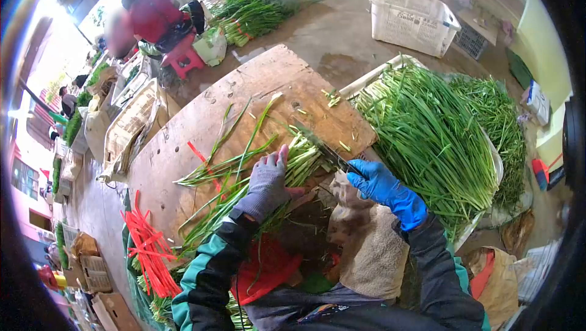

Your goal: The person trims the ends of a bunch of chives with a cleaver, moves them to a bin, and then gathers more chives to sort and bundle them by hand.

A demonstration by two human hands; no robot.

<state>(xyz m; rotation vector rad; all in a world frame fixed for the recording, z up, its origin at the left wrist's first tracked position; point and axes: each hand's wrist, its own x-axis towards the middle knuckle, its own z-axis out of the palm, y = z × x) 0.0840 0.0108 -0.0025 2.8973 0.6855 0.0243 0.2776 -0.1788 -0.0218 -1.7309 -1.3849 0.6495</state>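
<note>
1. The left hand, in a grey glove, grasps a bunch of green stalks, its fingers laid over them; the pale ends lie by the surface's near right edge.
2. The right hand, in a blue glove, is clenched round the handle of a knife. The blade lies across the pale ends; whether it touches them I cannot tell.
3. Red strips lie heaped at the near left corner of the wooden surface.
4. Loose green leaves spread over the middle of the surface, left of the bunch.
5. Cut pieces are scattered towards the far right edge.
6. Just beyond the right corner, a white tray holds a large heap of long greens.
7. Beyond the far corner, tied greens lie on the floor, left of a white crate.
8. Farther left, a person in red sits on a pink stool.
</note>
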